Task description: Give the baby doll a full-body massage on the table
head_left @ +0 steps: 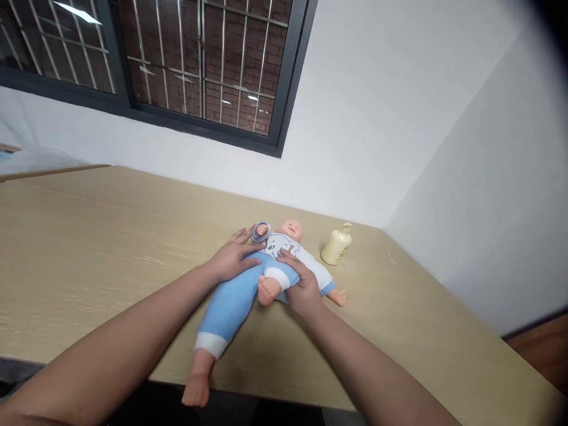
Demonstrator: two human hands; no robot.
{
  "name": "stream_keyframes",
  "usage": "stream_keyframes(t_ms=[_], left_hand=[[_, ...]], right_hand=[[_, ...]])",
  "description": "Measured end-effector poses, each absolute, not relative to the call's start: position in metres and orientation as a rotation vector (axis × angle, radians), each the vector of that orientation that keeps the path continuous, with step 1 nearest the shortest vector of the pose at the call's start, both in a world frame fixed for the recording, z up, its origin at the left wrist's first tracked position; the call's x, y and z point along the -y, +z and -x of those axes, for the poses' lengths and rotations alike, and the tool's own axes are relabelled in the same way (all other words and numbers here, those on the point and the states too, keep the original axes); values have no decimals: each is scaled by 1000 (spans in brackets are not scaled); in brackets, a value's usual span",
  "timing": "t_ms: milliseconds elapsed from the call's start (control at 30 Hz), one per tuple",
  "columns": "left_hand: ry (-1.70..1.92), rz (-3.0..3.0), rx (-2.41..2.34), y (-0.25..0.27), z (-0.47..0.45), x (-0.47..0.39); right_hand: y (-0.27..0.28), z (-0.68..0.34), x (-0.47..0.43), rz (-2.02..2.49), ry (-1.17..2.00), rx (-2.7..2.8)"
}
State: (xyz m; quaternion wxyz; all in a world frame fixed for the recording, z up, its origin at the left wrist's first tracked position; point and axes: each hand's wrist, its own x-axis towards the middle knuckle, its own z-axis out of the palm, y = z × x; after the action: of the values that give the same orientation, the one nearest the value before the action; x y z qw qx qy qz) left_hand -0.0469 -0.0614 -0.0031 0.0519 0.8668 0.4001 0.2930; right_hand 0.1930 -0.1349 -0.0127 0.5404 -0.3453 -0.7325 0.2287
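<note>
A baby doll [239, 302] in a white top with a cartoon animal face and blue trousers lies on its back on the table. One of its legs stretches toward me past the table's near edge; the other is bent up over its middle. My left hand [235, 257] rests against the doll's side and waist, fingers spread. Around the bent leg, my right hand [304, 287] grips the doll, with fingers over the thigh and belly. Part of the leg is hidden by that hand.
A cream pump bottle [336, 245] stands on the wooden table [110, 236], to the right of the doll's head. Behind the table are a white wall [355, 118] and a barred window [199, 65]. A thin pale strand [391, 257] lies at the right.
</note>
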Motion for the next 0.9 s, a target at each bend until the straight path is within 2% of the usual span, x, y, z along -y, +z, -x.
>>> stream_keyframes(t_ms=[200, 500, 667, 900], left_hand=[[888, -2627, -1035, -1, 43, 62], [1056, -2208, -1356, -16, 49, 57], [941, -2040, -1443, -19, 52, 55], [808, -2010, -1467, -13, 53, 60]], right_hand=[[-17, -190, 124, 843, 678, 1654], [-1, -183, 167, 658, 414, 2221], [-7, -180, 173, 636, 272, 2529], [1, -183, 175, 691, 280, 2614]])
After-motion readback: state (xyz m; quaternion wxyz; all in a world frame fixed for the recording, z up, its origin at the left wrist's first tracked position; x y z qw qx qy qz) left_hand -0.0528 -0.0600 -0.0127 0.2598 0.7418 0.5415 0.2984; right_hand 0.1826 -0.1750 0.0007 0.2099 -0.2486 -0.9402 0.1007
